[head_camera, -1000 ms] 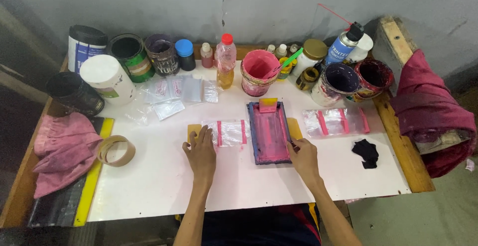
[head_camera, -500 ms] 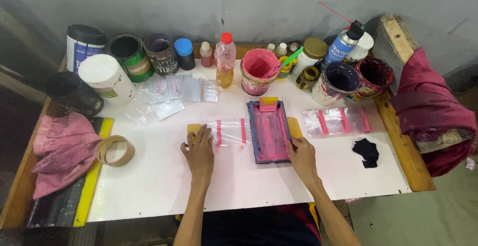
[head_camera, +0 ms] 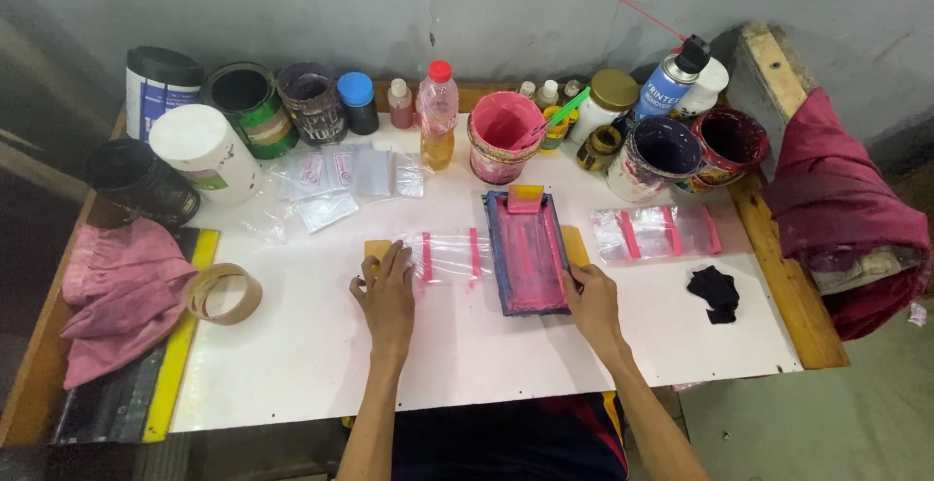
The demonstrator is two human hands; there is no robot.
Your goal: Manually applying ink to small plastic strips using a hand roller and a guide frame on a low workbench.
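A small blue-framed printing screen [head_camera: 526, 252], smeared with pink ink, lies flat on the white table [head_camera: 321, 364]. A pink-stained squeegee [head_camera: 526, 197] rests on its far end. My right hand [head_camera: 590, 302] grips the frame's near right edge. To the left of the frame lies a clear plastic bag with pink stripes [head_camera: 449, 255], on a yellow board [head_camera: 376, 248]. My left hand [head_camera: 387, 292] lies flat on the table, its fingertips on the board at the bag's left edge.
Paint tins, jars, bottles, a spray can [head_camera: 669, 80] and a pink ink bucket [head_camera: 504, 134] line the back. Printed bags [head_camera: 658, 232] and a black rag [head_camera: 716, 292] lie right, blank bags [head_camera: 341, 178] behind. A tape roll [head_camera: 224, 293] and pink cloth [head_camera: 122, 291] lie left.
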